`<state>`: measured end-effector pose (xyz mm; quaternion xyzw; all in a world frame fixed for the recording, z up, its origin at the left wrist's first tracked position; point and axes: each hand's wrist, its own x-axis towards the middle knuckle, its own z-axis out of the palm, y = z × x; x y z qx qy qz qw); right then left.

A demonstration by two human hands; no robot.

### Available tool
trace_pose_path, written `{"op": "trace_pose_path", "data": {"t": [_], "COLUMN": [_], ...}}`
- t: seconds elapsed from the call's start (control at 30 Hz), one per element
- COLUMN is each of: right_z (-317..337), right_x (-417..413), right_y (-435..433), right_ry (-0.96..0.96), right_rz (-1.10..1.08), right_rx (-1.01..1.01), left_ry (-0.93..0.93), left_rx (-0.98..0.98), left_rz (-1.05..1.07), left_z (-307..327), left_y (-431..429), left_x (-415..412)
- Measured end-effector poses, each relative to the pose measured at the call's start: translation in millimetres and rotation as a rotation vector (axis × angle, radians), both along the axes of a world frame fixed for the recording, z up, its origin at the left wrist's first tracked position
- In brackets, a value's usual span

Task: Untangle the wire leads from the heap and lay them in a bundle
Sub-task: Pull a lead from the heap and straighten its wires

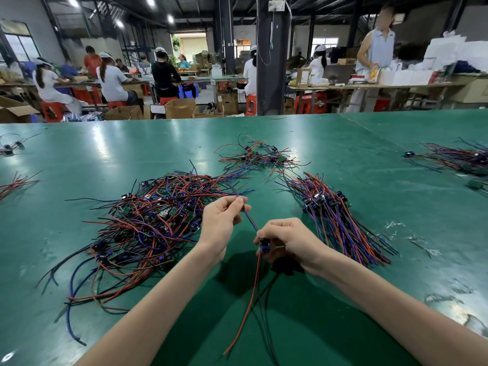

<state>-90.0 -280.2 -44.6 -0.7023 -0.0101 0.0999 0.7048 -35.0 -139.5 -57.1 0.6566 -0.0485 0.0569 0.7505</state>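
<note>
Pinching the blue wire lead (249,220) between fingertips: left hand (220,225); right hand (287,240) grips the lead's small module (263,244), near centre above the surface (343,143). Heap (148,223) lies left; laid bundle (335,217) right.

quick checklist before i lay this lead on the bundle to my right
1. Left hand pinches the blue wire: ok.
2. Right hand grips the lead's module: ok.
3. Blue wire clear of the heap: cannot tell; its far end blurs past the left fingertips, over the heap's edge.
4. Red wire hangs loose below the module, snagged on nothing: ok.
5. Bundle lies just right of the right hand, wires roughly parallel: ok.
6. Bare table between the hands and the bundle: ok.
</note>
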Motion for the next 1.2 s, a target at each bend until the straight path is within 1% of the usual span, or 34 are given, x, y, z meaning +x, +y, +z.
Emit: {"op": "trace_pose_path", "data": {"t": [0.13,0.23,0.37,0.43,0.53,0.7,0.8,0.9,1.2], "right_z": [-2.0,-2.3,-2.1,-1.5,-1.0,-0.4,-0.2,1.9,2.4], "right_x": [-1.4,-2.8,-4.8,-5.5,-5.1,-6.2,-7.0,-10.3,-15.0], "right_y": [1.4,2.6,1.3,1.6,1.6,1.0,-0.2,1.0,4.5], "right_ry": [0.002,0.001,-0.018,-0.032,-0.056,-0.068,-0.076,-0.081,-0.101], "right_rz": [0.025,0.035,0.044,0.058,0.096,0.214,0.281,0.336,0.400], "right_rx": [-0.043,-0.066,-0.113,-0.143,-0.203,-0.237,-0.265,-0.277,-0.243], "left_ry": [-0.026,-0.173,-0.392,-0.450,-0.393,-0.195,-0.128,-0.114,-0.109], "left_rx": [0.049,0.281,0.530,0.577,0.504,0.208,0.095,0.083,0.175], "left_rz": [0.098,0.131,0.188,0.213,0.184,0.037,-0.025,-0.072,-0.119], "left_z": [0.7,-0.8,-0.7,0.1,2.0,7.5,8.9,7.7,4.6], "left_y": [12.7,18.9,21.0,21.2,19.6,6.6,-1.5,-7.5,-9.0], "left_x": [11.1,13.3,11.6,10.6,10.0,2.4,-3.9,-11.1,-16.7]}}
